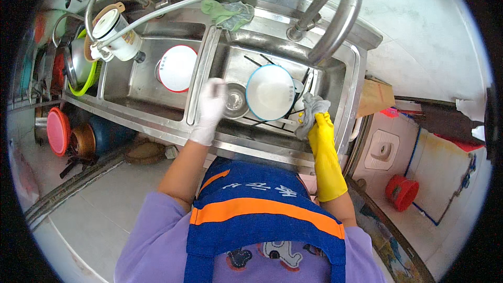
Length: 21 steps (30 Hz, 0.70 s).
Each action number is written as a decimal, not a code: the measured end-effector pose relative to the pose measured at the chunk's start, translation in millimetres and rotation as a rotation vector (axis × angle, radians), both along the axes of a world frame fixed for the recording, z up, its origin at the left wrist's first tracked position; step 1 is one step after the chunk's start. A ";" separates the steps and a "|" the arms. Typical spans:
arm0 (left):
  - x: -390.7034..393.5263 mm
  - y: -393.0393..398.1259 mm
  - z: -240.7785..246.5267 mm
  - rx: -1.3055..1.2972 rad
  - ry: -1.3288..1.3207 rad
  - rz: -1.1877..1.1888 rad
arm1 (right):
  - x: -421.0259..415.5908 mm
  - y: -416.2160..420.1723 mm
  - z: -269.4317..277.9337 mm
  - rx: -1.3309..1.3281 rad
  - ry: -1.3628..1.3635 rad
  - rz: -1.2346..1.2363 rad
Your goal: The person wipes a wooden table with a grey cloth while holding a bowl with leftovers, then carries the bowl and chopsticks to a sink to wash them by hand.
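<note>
My right hand, in a long yellow rubber glove, grips a wet grey cloth over the right basin. My left hand, in a thin white glove, is above the basin's left side, beside a small round metal bowl; its fingers look curled, and whether they touch the bowl is unclear. Between my hands a white enamel mug with a blue rim lies in the right basin. Several dark chopsticks and white utensils lie around and under it. In the left basin stands a white mug with a red rim.
A curved steel faucet arches over the right basin. Green and grey cloths lie on the back ledge. A white hose crosses above the left basin to a white container. A cardboard box stands right of the sink.
</note>
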State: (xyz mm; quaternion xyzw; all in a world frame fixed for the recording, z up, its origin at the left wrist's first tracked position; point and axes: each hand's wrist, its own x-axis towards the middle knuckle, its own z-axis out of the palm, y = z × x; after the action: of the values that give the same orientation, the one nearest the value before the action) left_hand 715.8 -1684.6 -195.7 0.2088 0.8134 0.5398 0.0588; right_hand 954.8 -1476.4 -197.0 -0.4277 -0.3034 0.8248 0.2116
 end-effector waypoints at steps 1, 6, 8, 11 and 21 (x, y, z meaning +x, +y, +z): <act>6.6 13.1 -13.8 -0.184 -0.250 -0.107 | 3.3 0.1 0.2 -0.002 -0.005 0.011; 13.1 65.5 -95.1 -0.717 -0.556 -0.159 | 18.5 0.9 9.2 0.038 -0.051 -0.012; 16.7 75.8 -103.3 -0.614 -0.728 -0.140 | 24.8 1.7 13.2 0.040 -0.062 -0.032; 31.6 88.1 -73.5 -0.463 -0.425 -0.287 | 32.0 4.2 17.1 0.041 0.011 -0.007; 16.9 45.0 54.3 -0.070 -0.673 -0.179 | -21.9 -0.9 59.8 0.092 0.035 0.016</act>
State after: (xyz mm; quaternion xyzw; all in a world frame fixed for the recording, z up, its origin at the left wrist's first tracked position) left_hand 732.8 -1639.6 -141.4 0.0876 0.7449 0.5429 0.3777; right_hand 932.9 -1477.3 -137.2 -0.4005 -0.3404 0.8191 0.2299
